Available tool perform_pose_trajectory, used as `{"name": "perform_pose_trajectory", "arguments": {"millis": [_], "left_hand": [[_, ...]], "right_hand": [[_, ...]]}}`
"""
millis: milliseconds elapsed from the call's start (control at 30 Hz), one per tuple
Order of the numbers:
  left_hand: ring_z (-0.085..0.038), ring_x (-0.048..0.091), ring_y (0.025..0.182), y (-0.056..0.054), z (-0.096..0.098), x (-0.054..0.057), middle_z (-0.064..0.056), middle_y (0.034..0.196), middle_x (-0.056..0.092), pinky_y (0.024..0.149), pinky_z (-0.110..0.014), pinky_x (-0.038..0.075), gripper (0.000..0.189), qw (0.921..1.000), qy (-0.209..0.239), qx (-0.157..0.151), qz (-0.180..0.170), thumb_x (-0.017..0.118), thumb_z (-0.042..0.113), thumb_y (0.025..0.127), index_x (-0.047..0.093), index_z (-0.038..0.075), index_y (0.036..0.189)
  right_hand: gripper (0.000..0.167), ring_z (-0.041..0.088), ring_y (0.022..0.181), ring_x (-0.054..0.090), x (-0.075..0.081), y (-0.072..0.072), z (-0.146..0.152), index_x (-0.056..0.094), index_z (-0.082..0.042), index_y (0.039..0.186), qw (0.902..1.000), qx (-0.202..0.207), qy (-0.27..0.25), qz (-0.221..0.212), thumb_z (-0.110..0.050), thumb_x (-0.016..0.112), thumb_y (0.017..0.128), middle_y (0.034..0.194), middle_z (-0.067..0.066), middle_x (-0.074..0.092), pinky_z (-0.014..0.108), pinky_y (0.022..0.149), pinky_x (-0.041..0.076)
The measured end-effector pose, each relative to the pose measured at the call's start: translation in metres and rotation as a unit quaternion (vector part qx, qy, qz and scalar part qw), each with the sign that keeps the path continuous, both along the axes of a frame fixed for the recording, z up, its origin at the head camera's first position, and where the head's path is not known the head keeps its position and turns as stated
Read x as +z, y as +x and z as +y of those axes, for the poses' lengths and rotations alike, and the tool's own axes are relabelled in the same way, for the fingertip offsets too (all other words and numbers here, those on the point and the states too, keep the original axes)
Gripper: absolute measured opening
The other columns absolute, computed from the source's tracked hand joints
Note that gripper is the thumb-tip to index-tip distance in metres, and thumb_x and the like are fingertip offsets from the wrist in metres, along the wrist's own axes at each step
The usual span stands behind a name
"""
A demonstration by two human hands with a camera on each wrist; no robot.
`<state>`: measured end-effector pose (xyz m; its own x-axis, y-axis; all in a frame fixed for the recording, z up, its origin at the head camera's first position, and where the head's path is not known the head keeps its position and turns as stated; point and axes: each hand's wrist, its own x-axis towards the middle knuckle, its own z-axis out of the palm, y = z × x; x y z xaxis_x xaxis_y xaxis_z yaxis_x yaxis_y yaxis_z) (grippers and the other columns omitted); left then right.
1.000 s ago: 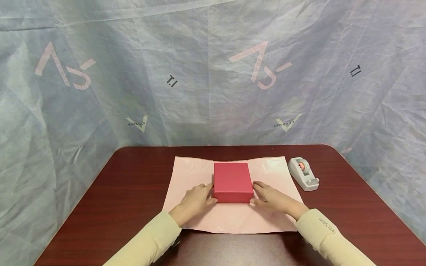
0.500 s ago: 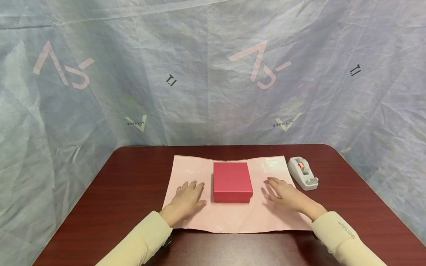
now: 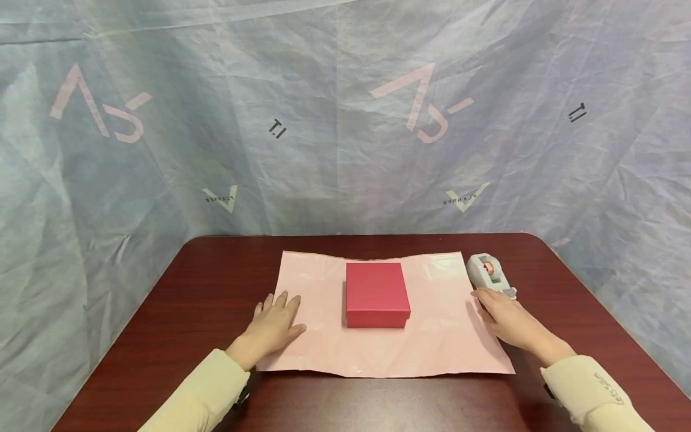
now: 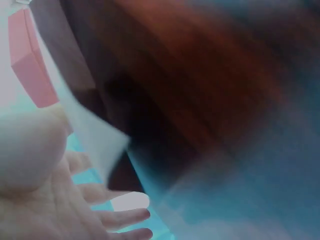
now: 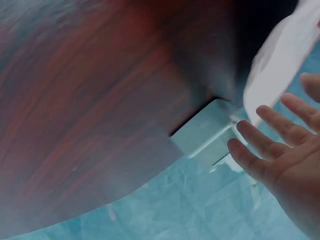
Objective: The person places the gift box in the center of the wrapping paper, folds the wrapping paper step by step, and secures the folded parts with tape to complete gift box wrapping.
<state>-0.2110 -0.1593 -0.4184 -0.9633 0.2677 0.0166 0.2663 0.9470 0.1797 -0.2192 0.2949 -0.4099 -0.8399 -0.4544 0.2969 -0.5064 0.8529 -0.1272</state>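
A red lidded box (image 3: 376,294) sits near the middle of a pale pink sheet of wrapping paper (image 3: 324,348) spread on the table. Over the paper's left edge is my left hand (image 3: 270,327), fingers spread and holding nothing; its open palm (image 4: 45,205) shows in the left wrist view. My right hand (image 3: 515,321) is at the paper's right edge, its fingers overlapping the near end of a white tape dispenser (image 3: 488,273) in the head view. From the right wrist, the fingers look straight and separate, with the dispenser (image 5: 210,127) just beyond them.
The dark reddish wood table (image 3: 216,270) has rounded far corners. Behind it and along both sides hangs a grey-blue printed cloth (image 3: 335,150). Bare wood lies left of the paper and along the near edge.
Both hands have let go of the box's sides and moved outward, the left one leftward and the right one rightward to the tape dispenser. The box and paper stay in place.
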Motion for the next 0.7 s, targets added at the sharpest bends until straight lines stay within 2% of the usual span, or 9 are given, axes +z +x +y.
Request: {"name": "perform_pose_trajectory", "arguments": {"millis": [100,233,367,500,700], "left_hand": [[-0.054,0.030,0.125,0.000,-0.004,-0.002,-0.027,0.137,0.038,0.097,-0.065,0.026,0.059,1.0000,-0.001,-0.002,-0.008,0.060,0.038,0.086,0.044,0.006,0.133],[-0.053,0.028,0.127,0.001,-0.006,-0.003,-0.027,0.139,0.036,0.098,-0.065,0.023,0.060,0.9997,0.009,-0.001,-0.021,0.059,0.037,0.086,0.043,0.004,0.133],[-0.053,0.028,0.127,0.002,-0.008,-0.003,-0.027,0.139,0.035,0.099,-0.065,0.022,0.059,0.9994,0.016,0.001,-0.030,0.059,0.036,0.087,0.043,0.003,0.133],[-0.052,0.028,0.127,0.003,-0.009,-0.002,-0.027,0.140,0.035,0.099,-0.065,0.022,0.058,0.9992,0.018,0.003,-0.035,0.058,0.036,0.088,0.043,0.003,0.133],[-0.052,0.030,0.126,0.003,-0.010,-0.005,-0.027,0.139,0.036,0.098,-0.065,0.022,0.057,0.9994,0.017,-0.002,-0.031,0.057,0.036,0.088,0.044,0.003,0.132]], "right_hand": [[0.032,0.038,0.099,0.056,-0.005,0.001,0.007,0.055,0.004,0.109,0.9998,0.004,0.014,0.012,0.008,0.059,0.077,0.105,0.021,0.059,0.051,0.078,0.046],[0.042,0.038,0.097,0.056,-0.011,0.000,0.013,0.056,0.005,0.107,0.9973,0.032,0.044,0.050,0.017,0.060,0.067,0.103,0.020,0.059,0.051,0.077,0.046],[0.052,0.040,0.102,0.054,-0.016,0.001,0.017,0.055,0.005,0.110,0.9962,0.034,0.060,0.054,0.014,0.068,0.061,0.106,0.019,0.059,0.055,0.079,0.044],[0.053,0.042,0.107,0.050,-0.017,0.001,0.019,0.054,0.005,0.113,0.9979,0.019,0.057,0.027,0.005,0.074,0.064,0.110,0.020,0.058,0.058,0.082,0.041],[0.042,0.042,0.105,0.052,-0.017,0.001,0.020,0.052,0.009,0.114,0.9997,0.017,-0.003,0.019,0.000,0.067,0.075,0.111,0.025,0.057,0.055,0.083,0.041]]}}
